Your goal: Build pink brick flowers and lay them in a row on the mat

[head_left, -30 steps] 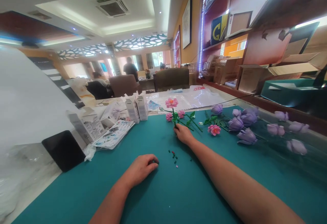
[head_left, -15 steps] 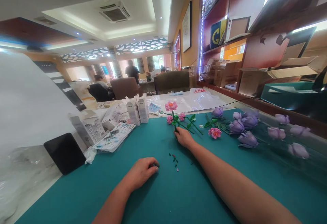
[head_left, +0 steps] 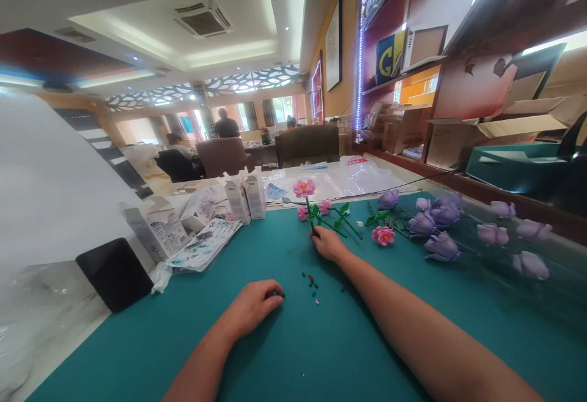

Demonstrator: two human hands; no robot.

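My right hand (head_left: 328, 244) is closed around the lower green stem of a pink building-block flower (head_left: 304, 188), which stands upright above the fingers. Smaller pink blooms and green leaves show beside that stem; which of them join it, I cannot tell. My left hand (head_left: 257, 305) rests on the green mat (head_left: 266, 249) with its fingers curled in and the thumb near the forefinger. Anything inside those fingers is hidden. Several tiny dark green pieces (head_left: 314, 294), with a red and a pink one among them, lie between my hands. A loose pink bloom (head_left: 383, 235) lies right of my right hand.
Purple flowers (head_left: 441, 247) lie along the mat's right side. On the left are white boxes (head_left: 238, 197), printed sheets (head_left: 204, 246) and a black tablet-like panel (head_left: 114, 275). Clear plastic (head_left: 362, 175) covers the table beyond the mat. Other people sit or stand far back.
Both hands keep their places, the right still gripping the stem. The view has shifted very slightly. A person in the background has moved a little left.
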